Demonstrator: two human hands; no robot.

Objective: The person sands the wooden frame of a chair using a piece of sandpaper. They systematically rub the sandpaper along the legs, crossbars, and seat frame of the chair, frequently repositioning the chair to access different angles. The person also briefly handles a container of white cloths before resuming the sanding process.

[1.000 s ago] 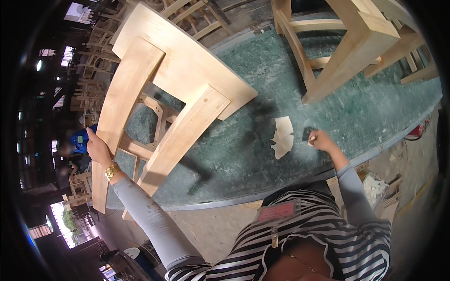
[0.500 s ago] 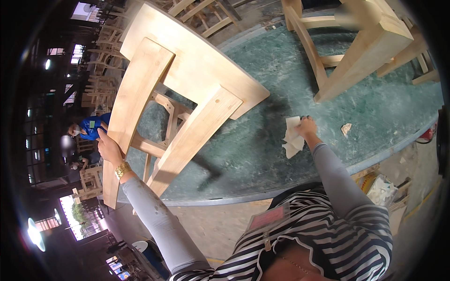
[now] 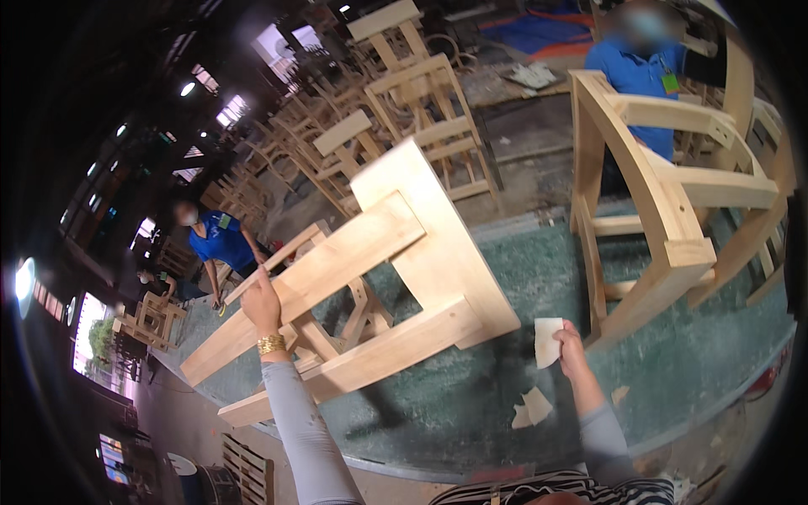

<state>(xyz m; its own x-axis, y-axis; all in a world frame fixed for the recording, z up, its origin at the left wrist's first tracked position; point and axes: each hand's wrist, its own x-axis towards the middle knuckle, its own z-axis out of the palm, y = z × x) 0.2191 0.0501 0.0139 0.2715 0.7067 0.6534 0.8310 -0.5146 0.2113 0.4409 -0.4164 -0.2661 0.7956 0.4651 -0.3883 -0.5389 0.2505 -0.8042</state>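
Note:
An unpainted wooden chair frame (image 3: 353, 240) with a broad top board lies tilted on the green worktable (image 3: 454, 404). My left hand (image 3: 263, 305) is closed round its upper long post, near the left end. To the right of the broad board, my right hand (image 3: 572, 347) pinches a pale piece of what looks like sandpaper (image 3: 548, 342), held apart from the wood. Below it on the tabletop lie torn pale pieces of the same sort (image 3: 532, 407). A small scrap (image 3: 620, 394) lies right of my right wrist.
Another wooden chair frame (image 3: 652, 194) stands on the table at the right. Behind it is a co-worker in a blue shirt (image 3: 635, 71); a second co-worker (image 3: 223, 240) stands at the far left. Many chair frames (image 3: 429, 109) fill the floor behind. A slatted pallet (image 3: 248, 467) lies lower left.
My view has tilted up, bringing the co-worker at the right into sight. My right hand has lifted one pale piece, while others now lie on the table. My left hand stays on the post.

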